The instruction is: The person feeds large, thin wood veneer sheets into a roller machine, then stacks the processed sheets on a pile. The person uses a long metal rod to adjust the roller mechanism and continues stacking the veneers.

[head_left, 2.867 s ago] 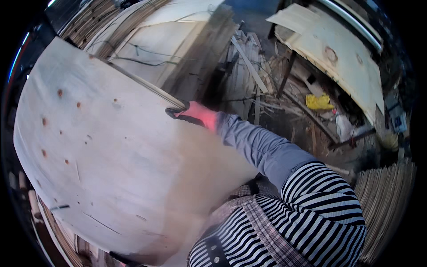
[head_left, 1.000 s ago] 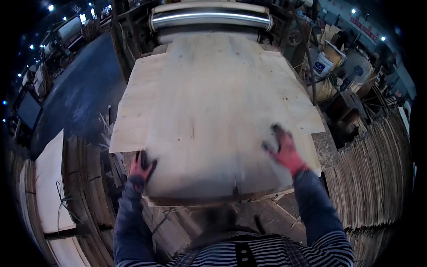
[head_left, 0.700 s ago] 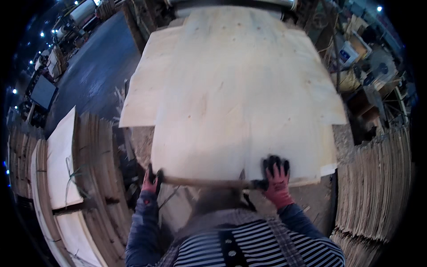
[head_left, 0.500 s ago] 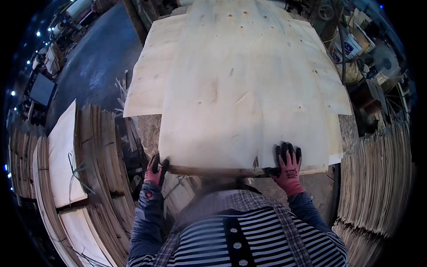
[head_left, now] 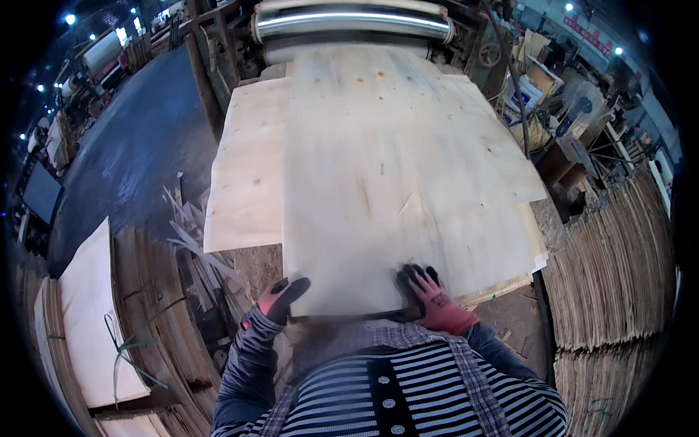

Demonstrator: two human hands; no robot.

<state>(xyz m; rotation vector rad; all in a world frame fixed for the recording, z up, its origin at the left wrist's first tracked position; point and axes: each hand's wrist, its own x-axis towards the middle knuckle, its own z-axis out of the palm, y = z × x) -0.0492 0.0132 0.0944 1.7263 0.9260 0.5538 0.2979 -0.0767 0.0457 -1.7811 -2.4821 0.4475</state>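
Note:
A pale wood veneer sheet [head_left: 342,197] with small knots and a dark streak lies on top of other sheets in front of me. My left hand [head_left: 282,298], in a pink glove with black fingers, grips its near left corner, the thumb on top and the other fingers mostly hidden. My right hand [head_left: 431,300], gloved the same, rests on the near edge right of the middle, with its fingers apart and pointing forward. Beneath, another veneer sheet [head_left: 247,167] sticks out on the left, and further layers show along the right side.
A shiny metal roller [head_left: 353,28] spans the far end. Bundled veneer stacks stand on the left [head_left: 156,306] and right [head_left: 611,269]. Wood scraps [head_left: 196,240] litter the ground beside the pile. A dark floor strip [head_left: 131,146] runs along the left; clutter [head_left: 568,109] fills the far right.
The view has tilted up, bringing the roller in. My right hand has come closer to my left along the near edge. The top sheet seems shifted slightly right over the lower left sheet.

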